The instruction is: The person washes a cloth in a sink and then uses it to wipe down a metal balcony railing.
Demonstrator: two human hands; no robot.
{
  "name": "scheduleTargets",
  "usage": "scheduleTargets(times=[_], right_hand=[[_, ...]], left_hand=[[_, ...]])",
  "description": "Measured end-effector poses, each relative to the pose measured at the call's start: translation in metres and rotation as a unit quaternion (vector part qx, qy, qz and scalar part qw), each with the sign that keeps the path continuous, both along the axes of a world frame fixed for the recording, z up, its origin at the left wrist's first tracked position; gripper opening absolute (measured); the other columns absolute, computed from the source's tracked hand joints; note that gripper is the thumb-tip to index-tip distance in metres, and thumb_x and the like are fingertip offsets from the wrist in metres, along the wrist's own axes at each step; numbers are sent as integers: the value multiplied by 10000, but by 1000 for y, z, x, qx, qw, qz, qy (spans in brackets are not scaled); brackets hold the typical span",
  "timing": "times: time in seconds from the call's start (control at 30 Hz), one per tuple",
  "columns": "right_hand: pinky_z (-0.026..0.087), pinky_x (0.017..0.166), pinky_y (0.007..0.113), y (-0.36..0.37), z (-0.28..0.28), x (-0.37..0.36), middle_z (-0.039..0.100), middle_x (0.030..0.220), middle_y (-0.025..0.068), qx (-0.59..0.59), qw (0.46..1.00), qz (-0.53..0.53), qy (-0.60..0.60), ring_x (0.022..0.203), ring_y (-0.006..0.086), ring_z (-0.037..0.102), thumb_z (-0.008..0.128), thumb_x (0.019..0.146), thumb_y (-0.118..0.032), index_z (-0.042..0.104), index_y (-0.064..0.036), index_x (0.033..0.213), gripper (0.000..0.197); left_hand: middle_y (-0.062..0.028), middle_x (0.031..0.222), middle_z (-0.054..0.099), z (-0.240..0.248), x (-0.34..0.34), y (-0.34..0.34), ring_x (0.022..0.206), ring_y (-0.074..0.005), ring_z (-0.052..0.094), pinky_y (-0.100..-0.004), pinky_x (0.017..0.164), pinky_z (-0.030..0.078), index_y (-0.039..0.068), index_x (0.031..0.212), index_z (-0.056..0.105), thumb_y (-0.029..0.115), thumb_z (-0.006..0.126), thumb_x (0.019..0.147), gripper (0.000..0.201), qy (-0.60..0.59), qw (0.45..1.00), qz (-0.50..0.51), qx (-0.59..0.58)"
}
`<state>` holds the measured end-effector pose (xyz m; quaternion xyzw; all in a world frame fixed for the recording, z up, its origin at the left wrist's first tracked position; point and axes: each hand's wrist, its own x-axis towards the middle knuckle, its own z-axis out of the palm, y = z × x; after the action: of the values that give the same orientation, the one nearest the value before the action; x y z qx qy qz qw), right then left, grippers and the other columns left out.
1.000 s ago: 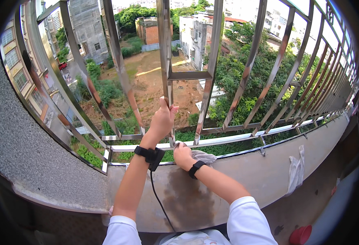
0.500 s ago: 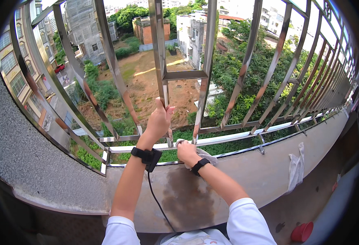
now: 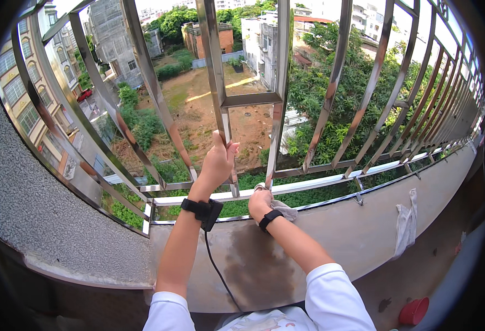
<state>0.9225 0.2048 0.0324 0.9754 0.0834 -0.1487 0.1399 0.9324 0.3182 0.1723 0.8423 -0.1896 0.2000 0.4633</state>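
My left hand (image 3: 219, 161) is wrapped round an upright metal bar (image 3: 224, 119) of the window grille, below a short crosspiece. My right hand (image 3: 259, 203) is closed on a grey cloth (image 3: 287, 213). A bunched bit of the cloth shows above the fingers, against the lower horizontal rail (image 3: 322, 183) near the foot of the adjacent upright. The rest of it trails behind the wrist over the ledge. The palm side of the right hand is hidden.
Below my arms runs a concrete ledge (image 3: 342, 231) with a dark wet patch (image 3: 259, 262). Another pale cloth (image 3: 405, 226) drapes over its edge at right. A red bucket (image 3: 414, 311) stands on the floor. A black cable (image 3: 216, 270) hangs from my left wrist device (image 3: 204, 212).
My right hand and its cloth have shifted slightly right along the lower rail. My left hand keeps its hold on the bar. The whole view has moved a little.
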Motion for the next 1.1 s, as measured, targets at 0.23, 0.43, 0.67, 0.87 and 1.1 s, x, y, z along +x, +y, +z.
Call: scheduleTargets(times=[0.23,0.43,0.67,0.87,1.1], right_hand=[[449,658,369,-7,19,3,548,1008,55,68,997,-13,14,898,204,541,467,752,-168,564,-98,984,261],[453,654,315,-41,27,-8,582,900,114,174,984,26,-4,822,220,572,441,712,-138,581,-59,865,222],[446,661,333,-66,48,-26,575,902,132,163,983,70,43,811,249,568,423,705,-132,548,-44,880,232],[443,664,375,-66,47,-21,568,883,166,249,965,60,46,802,283,561,423,675,-119,545,-31,865,243],[449,636,360,-35,26,-8,587,824,144,260,962,88,0,762,269,575,442,667,-148,572,-34,798,217]], left_hand=[[-141,745,509,4,-2,-1,721,-256,553,-336,598,419,19,920,251,139,374,849,186,14,1000,5,18],[-138,775,573,-7,9,3,686,-295,565,-357,578,433,-19,928,284,188,406,833,259,-29,999,26,30],[-153,787,574,-8,11,1,686,-290,563,-362,591,430,-10,909,287,174,401,833,229,-15,1000,7,-13],[-153,784,579,-11,11,1,692,-296,564,-364,587,433,-8,913,273,163,405,828,232,-21,999,35,-3],[-149,763,581,-7,6,-5,689,-308,563,-371,581,434,5,909,256,165,402,829,231,-22,999,48,10]])
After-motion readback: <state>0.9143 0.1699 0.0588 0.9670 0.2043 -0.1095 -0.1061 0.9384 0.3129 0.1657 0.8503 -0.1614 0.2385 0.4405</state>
